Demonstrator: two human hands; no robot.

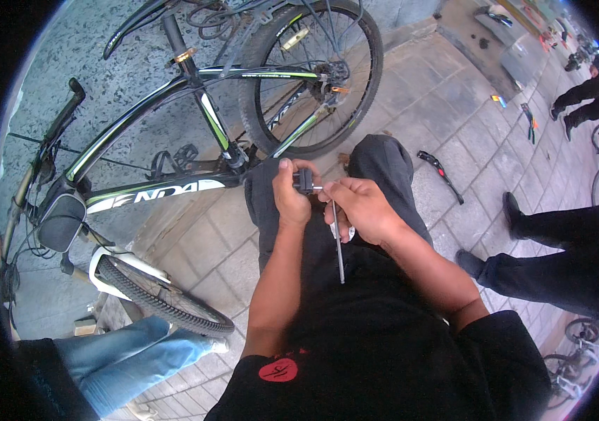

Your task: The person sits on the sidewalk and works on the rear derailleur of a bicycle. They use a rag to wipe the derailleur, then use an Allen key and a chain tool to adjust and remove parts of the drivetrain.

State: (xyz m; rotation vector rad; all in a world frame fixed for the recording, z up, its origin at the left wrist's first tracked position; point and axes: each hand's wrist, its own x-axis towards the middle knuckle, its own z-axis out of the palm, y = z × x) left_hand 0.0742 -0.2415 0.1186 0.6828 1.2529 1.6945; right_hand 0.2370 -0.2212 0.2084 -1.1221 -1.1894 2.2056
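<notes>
My left hand (292, 196) is closed around a small dark block-shaped part (304, 181), perhaps a clamp, and holds it upright over my lap. My right hand (361, 209) pinches an L-shaped hex key (338, 245). The key's long arm hangs down toward my shirt, and its short end points at the part's right side. Whether the tip sits inside a bolt is too small to tell. Something small and pale (348, 231) shows under my right fingers. A black, green and white bicycle (218, 126) stands just beyond my knees.
On the paving (411, 112) to my right lies a curved black piece with a red mark (442, 175). Farther off is an orange and green tool-like item (529, 123). People in dark trousers (559, 231) stand at right; one in jeans (138, 358) is at lower left. Bicycles (583, 333) line the right edge.
</notes>
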